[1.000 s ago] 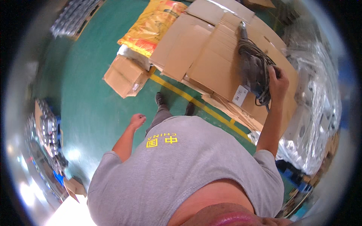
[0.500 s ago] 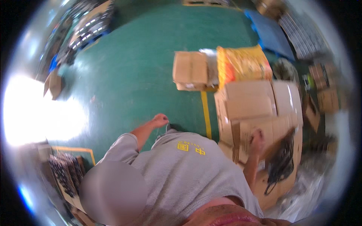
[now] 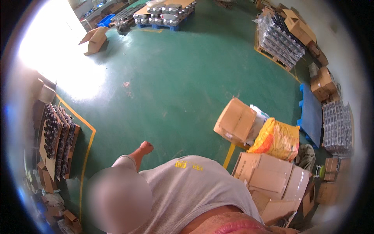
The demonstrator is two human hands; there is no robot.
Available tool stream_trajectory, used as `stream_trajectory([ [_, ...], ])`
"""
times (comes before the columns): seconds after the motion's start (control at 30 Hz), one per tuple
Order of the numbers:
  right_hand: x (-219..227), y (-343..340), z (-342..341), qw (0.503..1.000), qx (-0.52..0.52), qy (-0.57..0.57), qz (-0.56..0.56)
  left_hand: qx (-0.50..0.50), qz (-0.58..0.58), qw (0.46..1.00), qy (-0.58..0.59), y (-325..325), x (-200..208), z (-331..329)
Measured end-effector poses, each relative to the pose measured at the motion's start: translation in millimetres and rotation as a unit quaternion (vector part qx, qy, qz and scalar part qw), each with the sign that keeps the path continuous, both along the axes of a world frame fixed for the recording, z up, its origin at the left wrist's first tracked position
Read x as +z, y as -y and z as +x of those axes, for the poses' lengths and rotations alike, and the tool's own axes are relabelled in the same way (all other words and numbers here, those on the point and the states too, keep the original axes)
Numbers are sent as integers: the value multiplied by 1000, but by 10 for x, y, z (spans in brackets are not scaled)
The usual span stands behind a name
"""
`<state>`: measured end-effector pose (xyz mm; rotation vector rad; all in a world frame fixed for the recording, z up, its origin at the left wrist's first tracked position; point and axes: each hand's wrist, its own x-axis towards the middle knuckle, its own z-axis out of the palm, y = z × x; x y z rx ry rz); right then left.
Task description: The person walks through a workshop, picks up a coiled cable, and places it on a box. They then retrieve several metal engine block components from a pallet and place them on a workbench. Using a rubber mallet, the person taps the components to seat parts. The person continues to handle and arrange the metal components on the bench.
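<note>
My left hand [image 3: 146, 148] hangs over the green floor in front of my grey shirt, its fingers curled into a loose fist. Nothing sticks out of it, and it touches nothing. My right hand is out of sight. On my right side lies a stack of flattened cardboard boxes [image 3: 270, 173], partly hidden by my body. A bulging yellow and orange sack [image 3: 278, 136] sits just beyond it. Beside the sack stands a taped brown carton [image 3: 235, 120], with a whitish bag [image 3: 258, 124] between them.
A blue pallet [image 3: 310, 113] lies far right, near wrapped grey stacks [image 3: 337, 126]. Further off stands a loaded pallet [image 3: 280, 45]. Trays of dark parts [image 3: 58, 138] stand at left behind a yellow floor line [image 3: 87, 156]. An open carton [image 3: 93, 40] rests near the bright doorway.
The view has swung up and left, so the cartons and sack appear lower right. My right hand, earlier over the cardboard beside a black bag, has left the view. My left hand stays low, closed.
</note>
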<state>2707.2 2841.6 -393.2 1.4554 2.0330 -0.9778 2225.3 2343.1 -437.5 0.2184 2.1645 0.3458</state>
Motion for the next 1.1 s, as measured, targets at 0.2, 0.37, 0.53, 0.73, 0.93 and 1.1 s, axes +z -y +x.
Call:
stream_trajectory([
  [0.2,54,-681,-1225,999,12,2,31,173,67,982,24,-367,215,-308],
  [0.37,-232,-1442,-2308,996,72,27,42,179,150,972,24,-1025,447,-512],
  [0.53,-774,-2296,-3533,984,167,43,48,147,120,981,-47,-1102,540,-1073],
  [0.73,-105,-2620,-6751,971,121,-174,-113,428,151,890,-48,-1193,658,-1805],
  [0.93,691,-1965,-9191,911,154,-346,-160,350,62,935,1,-928,-101,-2223],
  [1.1,16,-2300,-9441,929,218,-273,-122,301,37,952,32,-1112,-385,-3683],
])
